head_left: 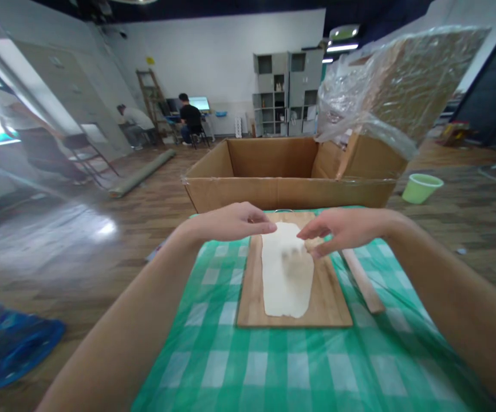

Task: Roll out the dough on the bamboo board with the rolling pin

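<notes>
A flat, elongated sheet of pale dough (288,280) lies on a wooden cutting board (250,306). My left hand (241,220) is at the dough's far left corner, thumb stretched out over the edge; its other fingers are partly hidden behind it. Near the far right edge of the dough is my right hand (338,226), thumb and fingers apart and nothing visible between them. Whether either hand touches the dough is hard to make out. Just right of the board lies a wooden rolling pin (363,281), partly hidden by my right hand and wrist.
A green-and-white checked cloth (248,366) covers the table. Behind it stands a large open cardboard box (282,191), with a plastic-wrapped piece leaning at right. A green bucket (421,189) and blue plastic (20,343) are on the floor. People sit in the background.
</notes>
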The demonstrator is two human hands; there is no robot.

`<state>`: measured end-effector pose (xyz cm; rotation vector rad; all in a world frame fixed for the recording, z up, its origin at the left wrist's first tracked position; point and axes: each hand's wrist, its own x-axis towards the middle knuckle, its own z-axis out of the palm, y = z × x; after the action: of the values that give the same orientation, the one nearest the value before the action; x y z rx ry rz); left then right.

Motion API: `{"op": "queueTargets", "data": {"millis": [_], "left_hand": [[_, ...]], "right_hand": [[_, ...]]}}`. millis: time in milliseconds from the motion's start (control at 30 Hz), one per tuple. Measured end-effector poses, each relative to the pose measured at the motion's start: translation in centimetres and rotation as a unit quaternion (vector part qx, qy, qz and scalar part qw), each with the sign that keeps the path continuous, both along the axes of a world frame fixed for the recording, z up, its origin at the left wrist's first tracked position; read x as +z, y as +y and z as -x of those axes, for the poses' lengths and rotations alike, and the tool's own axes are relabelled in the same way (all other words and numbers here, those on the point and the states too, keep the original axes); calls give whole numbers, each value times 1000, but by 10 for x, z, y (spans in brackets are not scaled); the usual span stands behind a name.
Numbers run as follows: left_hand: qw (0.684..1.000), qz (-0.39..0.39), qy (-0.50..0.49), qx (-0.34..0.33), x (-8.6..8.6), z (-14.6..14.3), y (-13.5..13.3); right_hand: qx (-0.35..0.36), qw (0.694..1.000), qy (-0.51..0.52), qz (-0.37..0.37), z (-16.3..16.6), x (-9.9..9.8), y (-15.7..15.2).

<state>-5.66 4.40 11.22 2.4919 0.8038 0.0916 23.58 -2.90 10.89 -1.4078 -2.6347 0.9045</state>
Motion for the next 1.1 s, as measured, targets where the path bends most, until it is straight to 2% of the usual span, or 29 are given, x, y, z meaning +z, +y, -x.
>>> {"op": "queueTargets", "data": {"millis": [67,133,200,267,300,367,433,500,667,800,967,1100], "left_hand": [[991,-108,7,79,-33,-14,15],[977,-180,-8,117,-65,-31,21],[972,-218,0,91,-94,-46,19],[965,-251,15,78,-117,-57,13],[961,-262,22,86,-126,-59,10],[955,-274,37,106,-137,-61,5],[954,-276,50,106,-142,-60,3],[956,-273,57,95,-142,-59,3],[961,-245,69,109,-136,-60,4],[965,-235,73,87,-133,-53,1],[969,-230,56,68,-131,-34,-12],[970,-230,53,54,-130,-31,-24]], "right_hand": [[-63,995,21,-79,3,-12,11],[-113,980,34,-160,10,-31,24],[-104,969,54,-216,20,-57,35],[-54,964,85,-246,32,-87,44],[-36,960,91,-261,36,-102,46],[-45,958,72,-273,43,-125,47],[-64,961,35,-266,44,-138,45],[-75,965,1,-253,44,-141,41],[-83,967,-37,-240,46,-132,37],[-73,965,-50,-246,45,-130,36],[-51,959,-60,-272,39,-129,31],[-24,951,-57,-303,41,-127,27]]}}
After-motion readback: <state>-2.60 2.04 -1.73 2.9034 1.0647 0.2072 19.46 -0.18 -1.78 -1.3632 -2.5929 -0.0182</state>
